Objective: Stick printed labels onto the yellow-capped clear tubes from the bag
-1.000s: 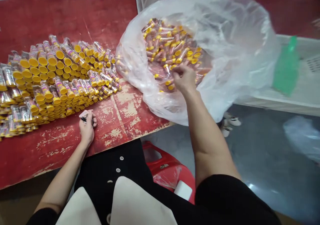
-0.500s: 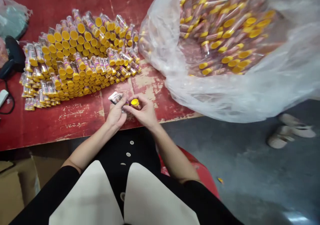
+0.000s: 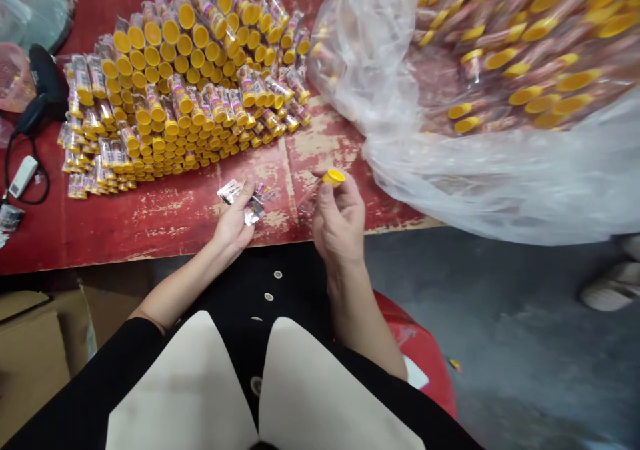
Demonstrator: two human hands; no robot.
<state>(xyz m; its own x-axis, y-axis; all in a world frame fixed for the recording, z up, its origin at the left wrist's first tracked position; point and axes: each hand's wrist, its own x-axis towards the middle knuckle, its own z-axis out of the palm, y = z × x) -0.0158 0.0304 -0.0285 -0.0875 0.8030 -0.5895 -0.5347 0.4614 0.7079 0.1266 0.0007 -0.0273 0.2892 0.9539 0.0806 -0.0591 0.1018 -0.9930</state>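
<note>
My left hand (image 3: 234,223) is closed on a small bunch of printed plastic sleeves (image 3: 254,211), silvery with purple bits, above the table's front edge. To its right, my right hand (image 3: 345,220) is closed around a yellow-capped tube (image 3: 334,178). The cap faces up past the thumb, while fingers hide most of the body. The two hands are apart. Beyond them lies a large stack of yellow-capped tubes (image 3: 185,103) in clear printed wrap, their caps turned toward me.
A big translucent plastic bag (image 3: 400,150) of loose yellow-capped tubes spreads over the table's right side. At the left of the red table (image 3: 150,227) are a black device (image 3: 47,80), a cable with a white piece (image 3: 23,175) and a pink basket (image 3: 15,77). Cardboard (image 3: 35,350) stands below.
My right hand has moved right, away from my left hand, with the yellow-capped tube in it. The left hand still grips the sleeves. The camera view has shifted to the left.
</note>
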